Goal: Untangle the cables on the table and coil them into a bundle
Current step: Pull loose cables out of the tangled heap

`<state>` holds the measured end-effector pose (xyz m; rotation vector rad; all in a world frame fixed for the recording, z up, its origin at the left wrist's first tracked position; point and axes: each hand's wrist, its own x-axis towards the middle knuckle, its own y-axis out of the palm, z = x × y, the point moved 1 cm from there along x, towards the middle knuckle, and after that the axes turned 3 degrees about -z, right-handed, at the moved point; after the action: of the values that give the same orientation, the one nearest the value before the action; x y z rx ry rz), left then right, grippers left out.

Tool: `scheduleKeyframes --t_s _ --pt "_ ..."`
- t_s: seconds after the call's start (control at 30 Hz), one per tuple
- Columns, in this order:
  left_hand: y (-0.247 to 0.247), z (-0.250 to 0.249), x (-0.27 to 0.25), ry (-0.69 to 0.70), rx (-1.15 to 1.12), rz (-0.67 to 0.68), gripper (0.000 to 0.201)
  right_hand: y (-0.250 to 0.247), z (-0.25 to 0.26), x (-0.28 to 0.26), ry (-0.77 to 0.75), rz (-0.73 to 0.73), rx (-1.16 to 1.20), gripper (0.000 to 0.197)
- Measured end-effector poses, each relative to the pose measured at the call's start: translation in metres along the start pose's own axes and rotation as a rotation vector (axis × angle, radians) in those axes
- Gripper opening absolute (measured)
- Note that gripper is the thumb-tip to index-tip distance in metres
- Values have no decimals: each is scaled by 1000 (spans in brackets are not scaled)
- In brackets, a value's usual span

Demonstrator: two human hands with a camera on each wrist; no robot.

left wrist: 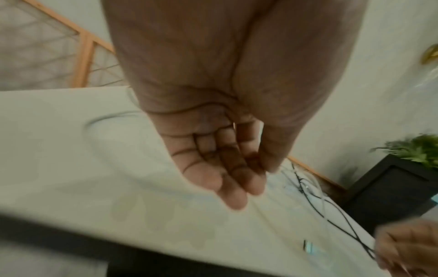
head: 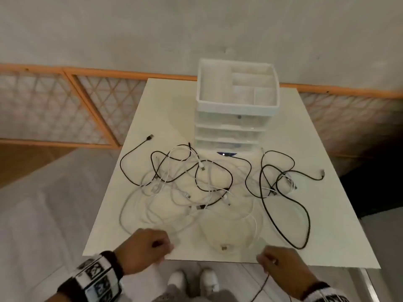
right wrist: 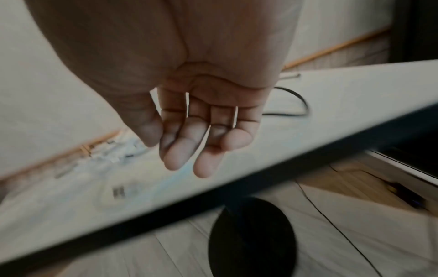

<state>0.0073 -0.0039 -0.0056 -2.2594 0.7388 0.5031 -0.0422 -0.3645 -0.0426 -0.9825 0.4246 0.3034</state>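
Observation:
Several black and white cables (head: 196,182) lie tangled across the white table (head: 327,236), with a separate black loop (head: 285,216) at the right and a white loop (head: 229,234) near the front edge. My left hand (head: 150,247) hovers over the front left edge, fingers loosely curled and holding nothing (left wrist: 237,180). Over the front edge to the right hangs my right hand (head: 277,262), fingers relaxed and empty (right wrist: 199,146). Neither hand touches a cable.
A white plastic drawer unit (head: 235,114) with an open divided tray on top stands at the back middle of the table. A wooden lattice panel (head: 65,105) lines the wall behind. My white shoes (head: 192,282) show below the front edge.

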Motion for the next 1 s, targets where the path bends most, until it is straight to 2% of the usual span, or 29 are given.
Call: scheduleKeyframes --t_s 0.1,0.2,0.27,0.33,0.4,0.53,0.6,0.67,0.73,0.8,0.83,0.9,0.97,1.0 --pt "-1 -16 39 97 25 -289 14 -21 32 30 -103 -144 59 16" --pt "9 -31 75 49 136 -419 9 -20 68 57 -184 -172 74 16" --pt "22 -30 91 -47 243 -366 29 -11 81 70 -183 -170 86 12" --pt "29 -32 98 -135 352 -288 37 -4 97 79 -190 -155 80 7" --pt "31 -31 102 -182 425 -258 36 5 109 83 -213 -127 52 7" --pt "28 -38 104 -176 509 -237 30 14 127 88 -254 -119 8 22" --pt "23 -47 99 -133 481 -250 24 13 133 91 -281 -118 -16 35" --pt "9 -61 93 -2 385 -309 14 8 139 93 -286 -138 -5 44" --pt "-13 -81 85 195 257 -408 4 -3 145 96 -282 -178 53 36" --pt "-37 -104 75 381 183 -527 6 -23 152 101 -254 -258 77 9" --pt "-48 -112 71 447 156 -601 9 -36 155 103 -239 -298 95 15" --pt "-66 -119 66 467 115 -717 14 -66 162 104 -220 -357 153 33" --pt "-78 -110 66 369 149 -718 20 -101 172 96 -276 -456 275 33" --pt "-81 -101 67 309 203 -688 17 -118 176 91 -323 -531 347 30"
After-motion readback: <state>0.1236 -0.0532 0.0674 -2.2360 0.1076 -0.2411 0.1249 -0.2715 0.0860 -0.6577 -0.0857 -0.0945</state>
